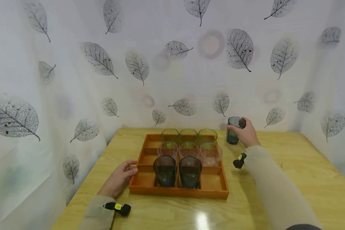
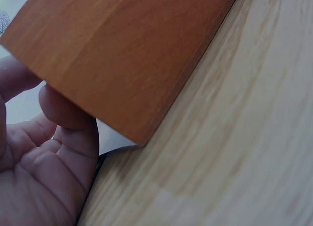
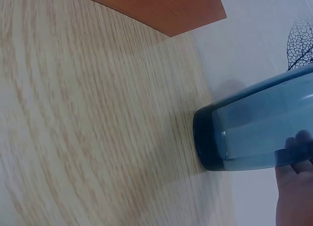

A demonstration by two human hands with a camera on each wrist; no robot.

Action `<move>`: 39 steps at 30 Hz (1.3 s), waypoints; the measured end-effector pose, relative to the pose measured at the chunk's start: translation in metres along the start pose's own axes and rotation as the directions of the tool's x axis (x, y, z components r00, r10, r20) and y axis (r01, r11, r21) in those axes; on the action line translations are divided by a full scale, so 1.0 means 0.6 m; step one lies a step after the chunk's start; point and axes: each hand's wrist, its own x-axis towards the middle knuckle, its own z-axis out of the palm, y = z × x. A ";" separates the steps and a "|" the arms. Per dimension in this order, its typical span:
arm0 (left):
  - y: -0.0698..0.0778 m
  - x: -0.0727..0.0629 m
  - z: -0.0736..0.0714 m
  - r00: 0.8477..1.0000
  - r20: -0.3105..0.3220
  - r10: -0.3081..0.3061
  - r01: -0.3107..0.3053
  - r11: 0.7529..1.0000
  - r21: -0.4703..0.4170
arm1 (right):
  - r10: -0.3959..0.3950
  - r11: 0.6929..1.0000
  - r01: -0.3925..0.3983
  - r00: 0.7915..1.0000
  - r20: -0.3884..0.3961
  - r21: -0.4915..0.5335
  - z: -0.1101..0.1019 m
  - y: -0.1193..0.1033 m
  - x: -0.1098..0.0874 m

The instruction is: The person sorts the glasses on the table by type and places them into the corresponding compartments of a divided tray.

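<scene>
An orange wooden tray (image 1: 210, 191) with square compartments stands on the light wooden table (image 1: 290, 166). It holds three green glasses (image 1: 188, 135) at the back, three clear ones (image 1: 188, 149) in the middle row and two dark ones (image 1: 165, 170) in front. My left hand (image 1: 119, 179) rests on the table with fingers against the tray's left wall (image 2: 117, 55). My right hand (image 1: 247, 132) grips a dark blue glass (image 1: 233, 131) standing on the table just right of the tray's far corner; the right wrist view shows that glass (image 3: 259, 133) with my fingers (image 3: 293, 187) on it.
White curtains printed with grey leaves (image 1: 240, 48) enclose the table at the back and both sides. The tray's front right compartment (image 1: 212, 182) and its left column (image 1: 146, 159) hold no glass. Bare tabletop lies to the right and in front of the tray.
</scene>
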 end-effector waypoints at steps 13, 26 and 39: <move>0.002 0.005 -0.001 1.000 -0.023 -0.003 0.004 0.999 0.039 | 0.001 0.999 -0.001 1.000 0.002 -0.039 -0.003 -0.001 -0.003; 0.007 0.007 0.003 1.000 0.004 0.005 -0.006 1.000 0.024 | -0.062 0.994 0.064 0.998 0.017 -0.087 -0.019 0.000 -0.027; -0.001 0.001 0.001 1.000 0.001 -0.004 0.004 1.000 -0.006 | -0.101 0.989 0.110 0.990 0.102 -0.093 -0.044 -0.022 -0.087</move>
